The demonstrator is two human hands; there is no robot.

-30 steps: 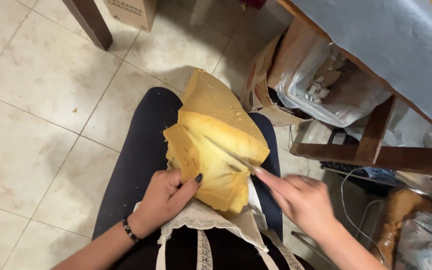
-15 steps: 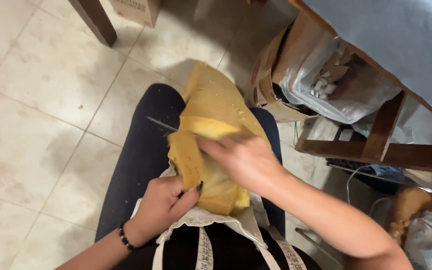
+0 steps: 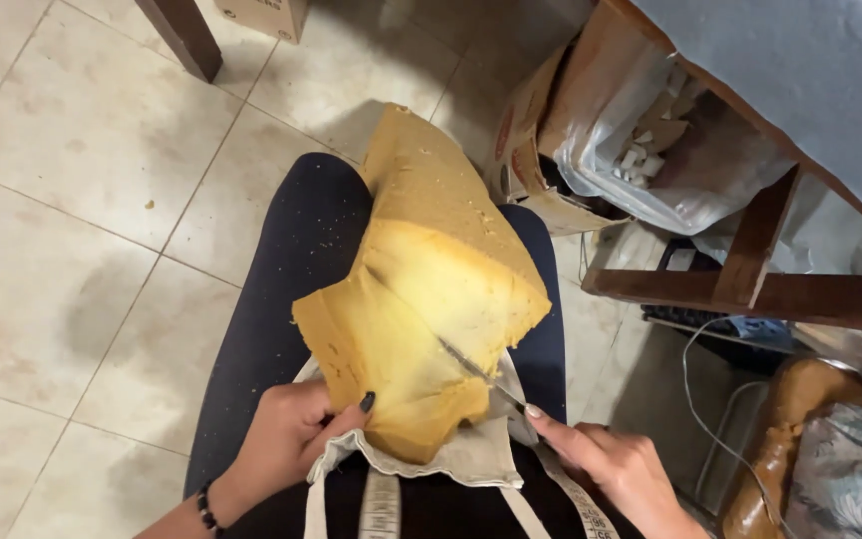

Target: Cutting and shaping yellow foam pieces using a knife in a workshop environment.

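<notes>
While the left hand (image 3: 286, 434) clamps the near lower corner of a yellow foam block (image 3: 421, 319), fingers curled into its soft edge, the right hand (image 3: 616, 469) grips the handle of a knife (image 3: 481, 374) whose thin blade lies sunk in a slanting cut across the foam's face. The block rests on the person's lap, over dark trousers (image 3: 291, 269), with a pale cloth bag (image 3: 451, 459) bunched under its near end and two straps hanging toward the camera. The foam is spongy and pitted, darker ochre on its long upper slab, paler on the cut face, and the slit has opened into a shallow crease. Yellow crumbs dot the trousers. A dark beaded bracelet (image 3: 207, 511) circles the left wrist.

Beneath the lap lies a floor (image 3: 62, 240) of large beige tiles with grey grout lines and smudged patches. To the right stands a wooden worktop (image 3: 750, 289) under a grey-blue cover, with a cardboard box (image 3: 536, 150) and a clear plastic bag of pale scraps (image 3: 650, 150) tucked beneath it. A white cable (image 3: 695, 389) loops over the floor nearby. The knife's handle is hidden inside the right hand, and the lower right corner holds wrapped shapes too cut off to identify.
</notes>
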